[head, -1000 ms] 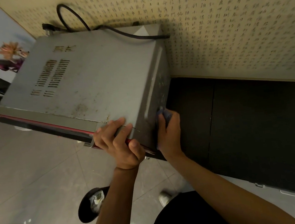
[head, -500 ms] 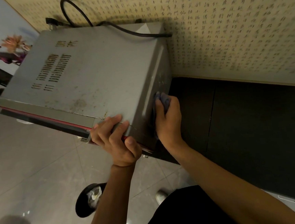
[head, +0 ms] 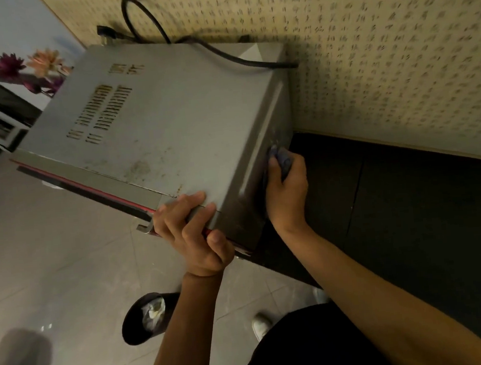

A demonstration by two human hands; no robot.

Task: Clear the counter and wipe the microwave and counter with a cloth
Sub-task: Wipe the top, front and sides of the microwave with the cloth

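While left hand [head: 193,233] grips stained grey microwave [head: 170,124], right hand [head: 288,189] clutches blue cloth [head: 283,159].

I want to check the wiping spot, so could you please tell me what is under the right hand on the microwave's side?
A blue cloth shows above the right hand, pressed against the microwave side panel. The hand covers most of the cloth and panel.

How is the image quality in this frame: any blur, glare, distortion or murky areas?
Head view: dim, warm light; the wall script smears toward the right edge; wide-angle bending skews the microwave; soft glare on the floor tiles; the black counter is almost featureless; the blue cloth under the right hand is barely visible.
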